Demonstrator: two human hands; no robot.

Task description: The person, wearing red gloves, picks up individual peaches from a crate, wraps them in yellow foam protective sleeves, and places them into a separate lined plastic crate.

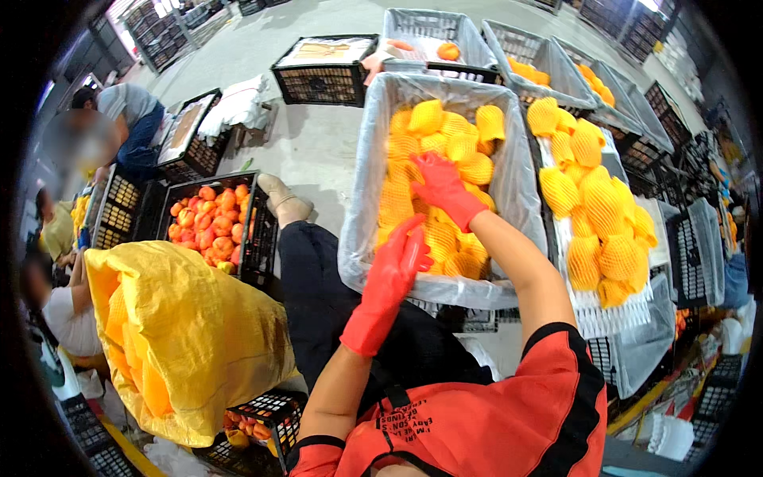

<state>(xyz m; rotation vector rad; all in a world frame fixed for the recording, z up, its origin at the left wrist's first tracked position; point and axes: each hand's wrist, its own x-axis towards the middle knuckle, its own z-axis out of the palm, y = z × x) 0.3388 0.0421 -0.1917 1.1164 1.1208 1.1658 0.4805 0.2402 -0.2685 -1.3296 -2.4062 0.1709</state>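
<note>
A crate lined with clear plastic film point(530, 238) stands before me, filled with fruit in yellow foam-net sleeves point(441, 241). My right hand point(444, 188), in a red rubber glove, rests on the sleeved fruit near the middle, fingers spread. Also gloved in red, my left hand point(393, 274) hovers at the near left part of the crate, fingers apart and nothing seen in its grasp. What lies under the right fingers is partly hidden. One sleeve point(490, 122) at the far right of the crate shows orange fruit at its lower end.
Left of me are a black crate of bare peaches point(214, 223) and a large yellow woven sack point(197, 334) of foam nets. More yellow nets point(602, 208) lie heaped at my right. Lined crates point(441, 30) stand beyond. A person point(134, 113) bends at far left.
</note>
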